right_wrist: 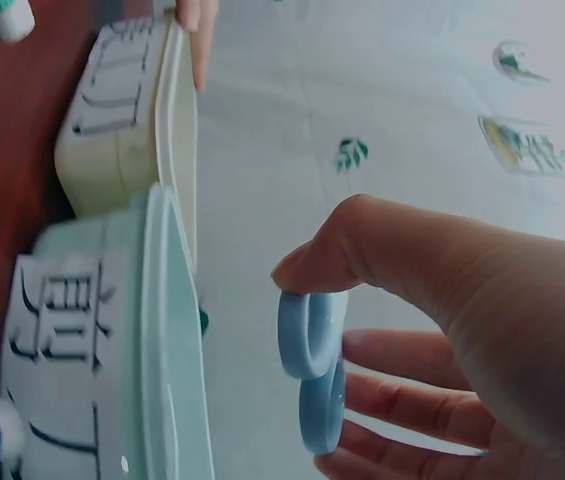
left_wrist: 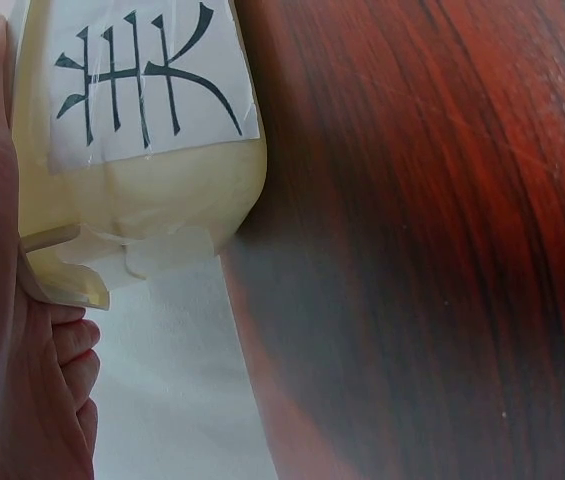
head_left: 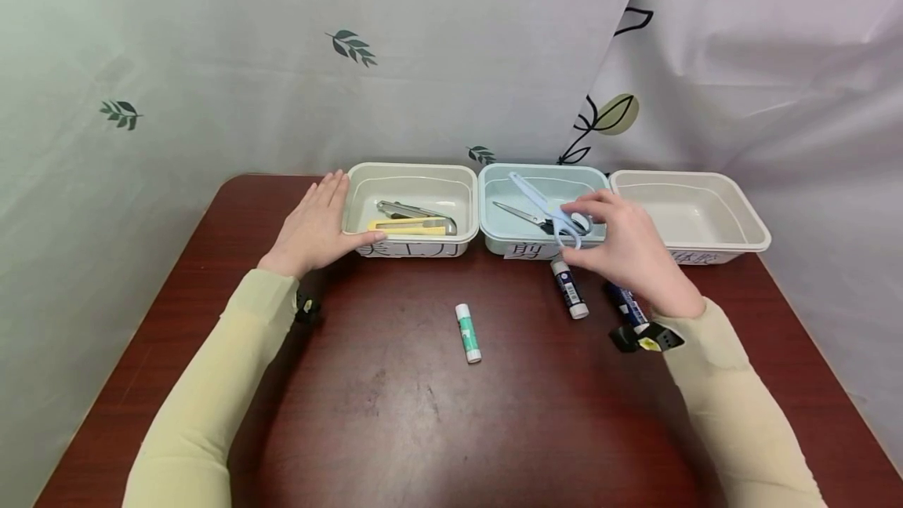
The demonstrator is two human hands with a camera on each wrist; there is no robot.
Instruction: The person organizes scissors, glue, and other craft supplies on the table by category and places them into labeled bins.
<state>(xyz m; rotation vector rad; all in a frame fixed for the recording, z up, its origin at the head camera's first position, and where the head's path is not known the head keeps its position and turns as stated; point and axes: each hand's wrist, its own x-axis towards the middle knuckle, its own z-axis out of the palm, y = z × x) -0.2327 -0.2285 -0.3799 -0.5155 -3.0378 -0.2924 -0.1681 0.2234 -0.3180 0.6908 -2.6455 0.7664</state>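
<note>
My right hand (head_left: 628, 245) pinches light blue scissors (head_left: 532, 193) by the finger loops (right_wrist: 295, 345), thumb on one side and fingers on the other. The scissors hang over the light blue bin (head_left: 543, 168), blades pointing to its back left. Inside that bin lie dark-handled scissors (head_left: 517, 212), partly hidden behind the held ones. My left hand (head_left: 310, 227) rests against the left end of a beige bin (head_left: 416, 168), its fingers straight along the side and the thumb at the front rim. A yellow utility knife (head_left: 405, 226) and grey utility knives (head_left: 416, 210) lie in this bin.
Another beige bin (head_left: 758, 244) stands at the right end of the row. On the dark red table (head_left: 381, 414) lie a green glue stick (head_left: 468, 334), a dark blue glue stick (head_left: 570, 290) and another (head_left: 626, 306) partly under the right wrist. A pale curtain (head_left: 423, 100) hangs behind the bins.
</note>
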